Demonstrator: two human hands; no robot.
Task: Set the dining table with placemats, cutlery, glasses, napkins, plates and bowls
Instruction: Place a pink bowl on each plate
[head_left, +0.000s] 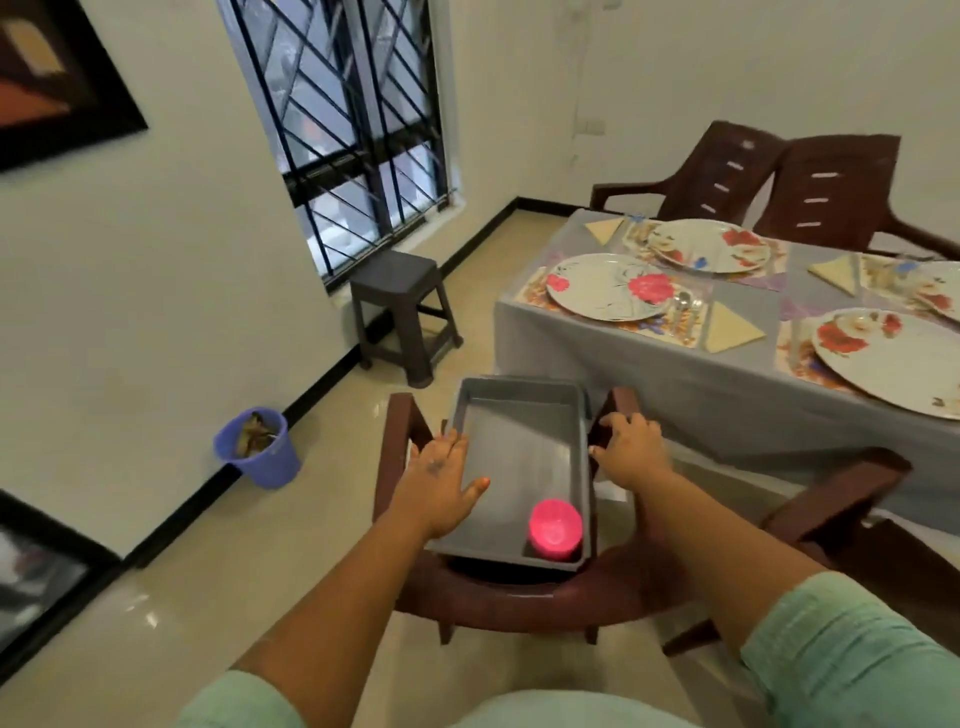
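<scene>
A grey plastic tray (519, 447) rests on the seat of a brown chair (519, 597) in front of me. Pink bowls (555, 529), stacked upside down, sit in its near right corner. My left hand (441, 478) grips the tray's left rim, thumb inside. My right hand (631, 441) grips the right rim, fingers curled over the edge. On the dining table (675, 384) at right lie floral placemats, several floral plates (608, 286), folded yellow napkins (730, 327) and cutlery (683, 312).
A dark plastic stool (402, 312) stands under the barred window. A blue bin (260, 447) sits by the left wall. Two brown chairs (779, 182) stand behind the table, and another chair (857, 509) is at my right.
</scene>
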